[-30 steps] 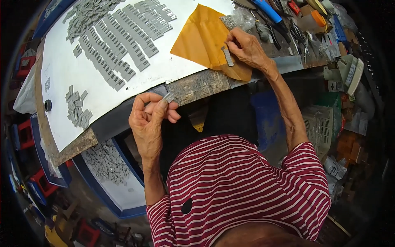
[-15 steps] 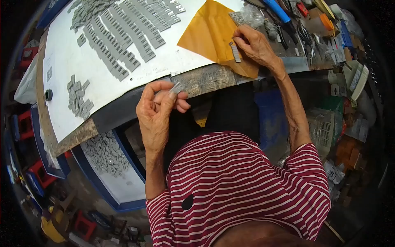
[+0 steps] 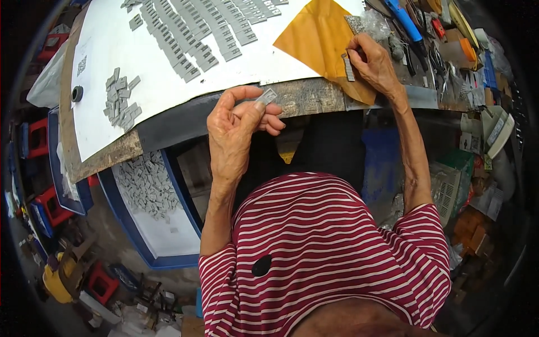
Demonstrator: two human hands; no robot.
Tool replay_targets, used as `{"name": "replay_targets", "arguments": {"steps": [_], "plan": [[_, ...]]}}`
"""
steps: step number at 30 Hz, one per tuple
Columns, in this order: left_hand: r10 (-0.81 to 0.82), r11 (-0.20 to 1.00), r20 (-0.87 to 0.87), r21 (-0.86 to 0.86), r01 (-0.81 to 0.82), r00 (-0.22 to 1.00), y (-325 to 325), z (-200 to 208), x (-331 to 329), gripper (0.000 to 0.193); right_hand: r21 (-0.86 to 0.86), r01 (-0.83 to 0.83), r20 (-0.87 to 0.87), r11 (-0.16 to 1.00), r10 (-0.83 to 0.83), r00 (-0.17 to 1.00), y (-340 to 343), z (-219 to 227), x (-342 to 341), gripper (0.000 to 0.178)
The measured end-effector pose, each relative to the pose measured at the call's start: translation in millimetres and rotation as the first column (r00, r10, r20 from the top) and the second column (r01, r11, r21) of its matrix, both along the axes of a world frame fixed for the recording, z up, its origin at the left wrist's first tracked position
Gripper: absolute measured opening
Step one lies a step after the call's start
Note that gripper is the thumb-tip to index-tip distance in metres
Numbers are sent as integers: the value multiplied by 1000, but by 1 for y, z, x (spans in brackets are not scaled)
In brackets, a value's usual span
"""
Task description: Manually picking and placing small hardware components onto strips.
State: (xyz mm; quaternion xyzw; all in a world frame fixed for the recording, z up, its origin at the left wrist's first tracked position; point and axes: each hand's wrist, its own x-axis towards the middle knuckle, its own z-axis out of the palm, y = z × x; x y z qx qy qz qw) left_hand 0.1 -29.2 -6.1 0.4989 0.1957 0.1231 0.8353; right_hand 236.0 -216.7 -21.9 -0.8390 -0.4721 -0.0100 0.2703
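Observation:
Between the thumb and fingers of my left hand (image 3: 233,126) is a small flat grey piece (image 3: 268,96) with a rectangular outline on its face. I hold it tilted just off the table's front edge. My right hand (image 3: 374,63) rests over an orange-yellow sheet (image 3: 311,42), its thumb and forefinger pinched together; whatever is between them is too small to make out. Right below those fingertips, a short row of little grey pieces (image 3: 349,70) lies on the sheet.
Overlapping rows of grey pieces (image 3: 193,25) cover part of the white tabletop sheet (image 3: 236,73). A loose pile (image 3: 120,98) lies at the left, near a black ring (image 3: 77,94). Beneath the edge stands a blue tray (image 3: 182,263) of pieces. Tools and a blue-handled tool (image 3: 404,18) crowd the right.
The piece in my left hand has turned so that its flat face shows more. My right hand keeps its pinch over the orange-yellow sheet. The whole view has shifted a little.

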Motion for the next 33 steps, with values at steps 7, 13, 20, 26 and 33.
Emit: {"name": "replay_targets", "arguments": {"steps": [7, 13, 20, 26, 33], "plan": [[-9, 1000, -20, 2, 9, 1000, -4, -2, 4, 23, 40, -12, -76, 999, 15, 997, -5, -5, 6, 10], [21, 997, 14, 80, -22, 1000, -6, -1, 8, 15, 153, 141, -284, 978, -93, 954, -11, 1, 4, 13], [4, 997, 127, 72, -14, 992, -12, -12, 13, 16, 245, 167, -656, 955, 37, 753, 15, 43, -55, 8], [15, 998, 101, 52, -21, 995, -17, -6, 15, 18, 257, 4, -793, 966, 208, 573, 37, 39, -90, 11], [47, 987, 97, 148, -62, 994, -17, -11, 12, 17, 272, -6, -794, 962, 228, 564, 49, 28, -102, 10]]}}
